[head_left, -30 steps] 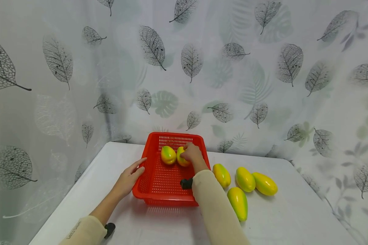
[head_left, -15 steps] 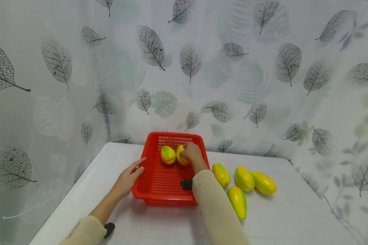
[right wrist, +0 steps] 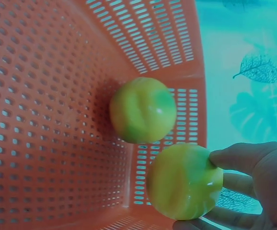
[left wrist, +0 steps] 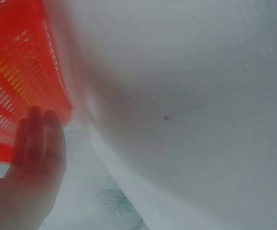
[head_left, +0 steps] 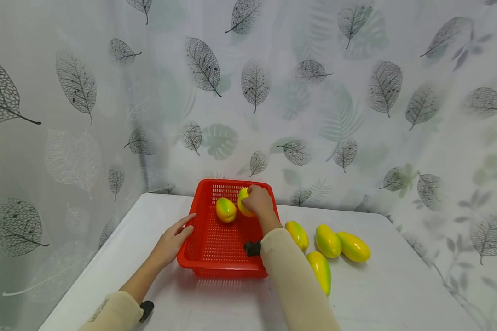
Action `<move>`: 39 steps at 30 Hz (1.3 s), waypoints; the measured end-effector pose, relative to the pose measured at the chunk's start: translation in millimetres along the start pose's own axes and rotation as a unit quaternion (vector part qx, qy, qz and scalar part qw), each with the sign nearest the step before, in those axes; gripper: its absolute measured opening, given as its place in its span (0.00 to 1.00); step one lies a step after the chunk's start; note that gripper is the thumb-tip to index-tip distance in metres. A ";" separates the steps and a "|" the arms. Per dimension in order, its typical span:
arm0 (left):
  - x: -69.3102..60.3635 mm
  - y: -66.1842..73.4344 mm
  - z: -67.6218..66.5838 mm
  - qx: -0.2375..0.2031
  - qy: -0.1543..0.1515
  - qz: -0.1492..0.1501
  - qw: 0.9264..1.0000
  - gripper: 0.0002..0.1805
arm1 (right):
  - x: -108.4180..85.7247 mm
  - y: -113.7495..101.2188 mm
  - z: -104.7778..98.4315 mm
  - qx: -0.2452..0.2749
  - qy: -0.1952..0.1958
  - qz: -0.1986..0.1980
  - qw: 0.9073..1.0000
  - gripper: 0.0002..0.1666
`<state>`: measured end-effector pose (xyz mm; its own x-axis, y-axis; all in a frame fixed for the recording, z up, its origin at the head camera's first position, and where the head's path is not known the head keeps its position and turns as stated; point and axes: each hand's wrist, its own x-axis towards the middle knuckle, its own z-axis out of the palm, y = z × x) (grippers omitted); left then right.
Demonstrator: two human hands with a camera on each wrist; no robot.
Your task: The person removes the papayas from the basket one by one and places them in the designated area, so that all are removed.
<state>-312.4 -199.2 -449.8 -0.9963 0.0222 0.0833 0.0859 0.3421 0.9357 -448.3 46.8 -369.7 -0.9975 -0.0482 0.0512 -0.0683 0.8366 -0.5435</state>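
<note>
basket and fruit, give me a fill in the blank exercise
In the head view, the basket is ____ in colour.
One fruit is held by the person's ____ hand.
Outside the basket, the fruits on the table number ____.
The other hand is at the basket's ____ side in that view.

Missing words: red; right; four; left

Wears a beige left sleeve (head_left: 115,313) with dark lettering (head_left: 99,310), a beige right sleeve (head_left: 296,278), a stubby black left wrist piece (head_left: 147,311) and matching right wrist piece (head_left: 252,248).

red basket (head_left: 221,265), yellow-green fruit (head_left: 225,210), leaf-patterned backdrop (head_left: 240,124)
</note>
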 end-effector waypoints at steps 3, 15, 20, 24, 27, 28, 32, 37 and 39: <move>0.3 -1.7 0.5 -0.003 0.000 -0.003 1.000 0.29 | -2.7 -1.9 -3.8 0.000 0.001 -0.006 1.000 0.31; -1.4 -0.7 1.9 0.008 -0.002 -0.010 1.000 0.29 | -11.8 -8.3 -15.0 -0.014 0.018 -0.030 0.999 0.30; -0.6 0.9 1.5 0.006 -0.003 -0.009 1.000 0.29 | -15.1 -12.0 -20.4 -0.015 0.027 -0.040 0.999 0.29; -1.0 1.2 2.1 0.005 -0.004 -0.009 1.000 0.29 | -17.9 -13.8 -23.8 -0.014 0.031 -0.050 0.998 0.29; -2.6 2.8 2.7 0.005 -0.003 -0.010 1.000 0.29 | -20.2 -13.8 -24.5 -0.016 0.030 -0.055 0.998 0.28; -3.0 3.1 2.6 0.005 -0.004 -0.010 1.000 0.29 | -21.1 -13.5 -24.6 -0.016 0.030 -0.058 0.998 0.28; -3.3 3.8 1.8 0.005 -0.006 -0.010 1.000 0.30 | -26.0 -12.4 -26.3 -0.014 0.032 -0.066 0.997 0.27; -2.6 3.5 1.0 0.005 -0.006 -0.007 1.000 0.30 | -32.8 -10.7 -31.0 -0.015 0.035 -0.079 0.996 0.27; -3.1 3.4 1.0 0.004 -0.007 -0.008 1.000 0.30 | -35.6 -8.7 -31.7 -0.016 0.031 -0.080 0.996 0.28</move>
<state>-309.0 -197.1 -447.2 -0.9975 0.0293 0.0646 0.0708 0.3500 0.9341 -411.7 58.5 -340.3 -0.9711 -0.1491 0.1865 -0.2242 0.8380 -0.4975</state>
